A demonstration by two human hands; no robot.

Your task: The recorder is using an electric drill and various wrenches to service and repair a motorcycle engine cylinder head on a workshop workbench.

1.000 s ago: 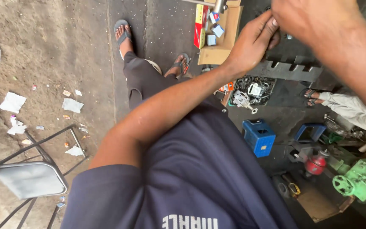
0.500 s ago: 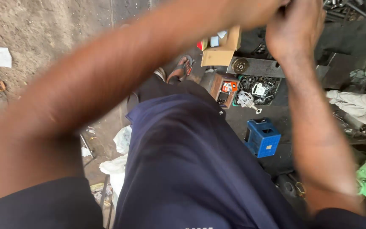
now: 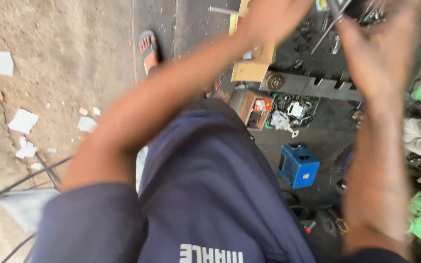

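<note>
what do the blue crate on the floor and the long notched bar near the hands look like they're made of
The small blue open-top crate looks like moulded plastic: even saturated colour, a faint sheen, rounded ribbed walls. The long grey notched bar looks like bare steel or iron: dull, dark, grimy, with square-cut notches along its edge and a round fitting at one end. Motion blur leaves its surface finish uncertain.

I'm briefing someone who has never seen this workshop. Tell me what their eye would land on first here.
Two bare forearms fill the view, the left hand and right hand raised and blurred near thin metal rods at the top. Below them, a bright blue crate stands out on the dark floor, with a cardboard box above it. White paper scraps litter the dirt at left.
</note>
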